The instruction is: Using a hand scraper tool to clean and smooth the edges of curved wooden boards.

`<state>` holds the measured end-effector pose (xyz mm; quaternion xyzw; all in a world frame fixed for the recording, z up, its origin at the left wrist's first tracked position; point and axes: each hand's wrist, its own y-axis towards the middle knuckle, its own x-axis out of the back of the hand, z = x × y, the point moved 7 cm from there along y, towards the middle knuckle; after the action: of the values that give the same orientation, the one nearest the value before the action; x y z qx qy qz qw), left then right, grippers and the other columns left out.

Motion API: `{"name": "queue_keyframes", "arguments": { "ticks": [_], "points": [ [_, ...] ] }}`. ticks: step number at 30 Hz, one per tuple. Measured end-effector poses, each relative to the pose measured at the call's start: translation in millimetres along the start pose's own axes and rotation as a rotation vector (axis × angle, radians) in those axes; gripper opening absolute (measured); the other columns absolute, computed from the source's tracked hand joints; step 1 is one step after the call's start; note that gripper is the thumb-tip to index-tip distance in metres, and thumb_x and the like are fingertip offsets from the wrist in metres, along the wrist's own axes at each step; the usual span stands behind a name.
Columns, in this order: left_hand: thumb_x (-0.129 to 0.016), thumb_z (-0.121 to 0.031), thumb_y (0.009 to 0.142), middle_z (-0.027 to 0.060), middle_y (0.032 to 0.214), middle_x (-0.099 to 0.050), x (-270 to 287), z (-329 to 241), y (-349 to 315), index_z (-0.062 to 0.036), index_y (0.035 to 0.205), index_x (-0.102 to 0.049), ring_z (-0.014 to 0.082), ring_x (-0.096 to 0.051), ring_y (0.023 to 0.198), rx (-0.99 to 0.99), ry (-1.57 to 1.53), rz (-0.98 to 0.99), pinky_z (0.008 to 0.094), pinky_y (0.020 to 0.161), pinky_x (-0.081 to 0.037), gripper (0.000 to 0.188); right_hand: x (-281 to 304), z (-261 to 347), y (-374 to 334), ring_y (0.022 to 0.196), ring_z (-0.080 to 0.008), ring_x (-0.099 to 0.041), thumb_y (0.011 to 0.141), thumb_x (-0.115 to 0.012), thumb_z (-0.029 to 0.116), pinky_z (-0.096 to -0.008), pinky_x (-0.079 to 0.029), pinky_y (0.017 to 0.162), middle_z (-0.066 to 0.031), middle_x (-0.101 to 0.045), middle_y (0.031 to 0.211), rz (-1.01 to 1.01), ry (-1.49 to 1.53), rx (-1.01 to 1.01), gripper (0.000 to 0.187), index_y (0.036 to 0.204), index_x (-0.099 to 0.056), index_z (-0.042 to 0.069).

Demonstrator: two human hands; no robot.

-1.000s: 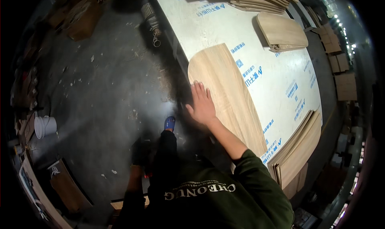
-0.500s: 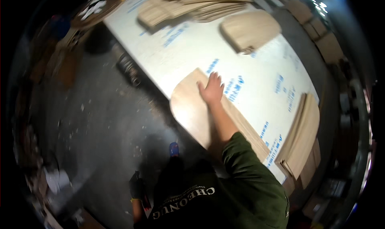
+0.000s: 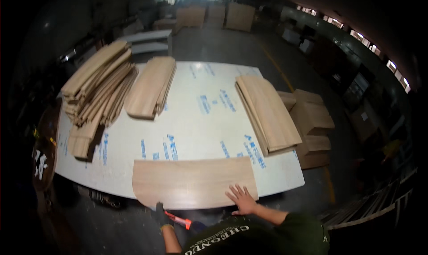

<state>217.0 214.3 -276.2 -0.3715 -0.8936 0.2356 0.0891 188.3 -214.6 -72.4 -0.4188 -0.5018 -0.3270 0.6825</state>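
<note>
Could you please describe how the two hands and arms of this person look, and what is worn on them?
The left hand wears a dark glove with a yellowish cuff; above it, the visible forearm is bare. The right hand is bare, without a glove, and so is its wrist. A dark green sleeve covers the arm higher up.

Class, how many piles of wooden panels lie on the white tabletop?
3: a large fanned pile at left, a smaller pile beside it, and a pile at right. The lone panel by the right hand isn't counted. No pile seems hidden.
</note>
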Motion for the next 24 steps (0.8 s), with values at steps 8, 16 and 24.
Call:
{"name": "queue_keyframes", "arguments": {
  "ticks": [8, 16, 24],
  "points": [
    [-0.053, -0.024, 0.093, 0.0128, 0.117, -0.058, -107.6, -193.3, -166.0, -0.0023, 0.134, -0.044, 0.0245, -0.058, 0.105, -0.323, -0.350, 0.423, 0.0373, 0.076, -0.059, 0.047, 110.2, -60.7, -19.4, 0.097, -0.0316, -0.064, 0.088, -0.056, 0.021, -0.0422, -0.051, 0.084, -0.0122, -0.067, 0.108, -0.633, 0.264, 0.050, 0.032, 0.118, -0.062, 0.010],
    [-0.071, -0.025, 0.082, -0.0023, 0.059, -0.049, -240.7, -72.1, -145.3, -0.0175, 0.075, -0.055, 0.0116, -0.047, 0.047, 0.067, -0.099, 0.543, 0.0282, 0.043, -0.038, 0.018, 246.6, -110.3, 44.3, 0.083, -0.0375, -0.065, 0.089, -0.054, 0.043, -0.0486, -0.050, 0.074, -0.0170, -0.068, 0.087, -0.399, 0.200, -0.200, 0.037, 0.094, -0.066, 0.008],
    [-0.058, -0.015, 0.086, 0.0045, 0.066, -0.054, -327.1, -77.1, -247.6, -0.0056, 0.086, -0.054, 0.0174, -0.053, 0.052, 0.064, 0.097, 0.759, 0.0320, 0.048, -0.046, 0.010, 226.7, -244.6, -13.2, 0.091, -0.0328, -0.064, 0.088, -0.057, 0.046, -0.0424, -0.050, 0.079, -0.0143, -0.069, 0.093, -0.494, 0.435, -0.515, 0.036, 0.095, -0.071, 0.013]
  ]
}}
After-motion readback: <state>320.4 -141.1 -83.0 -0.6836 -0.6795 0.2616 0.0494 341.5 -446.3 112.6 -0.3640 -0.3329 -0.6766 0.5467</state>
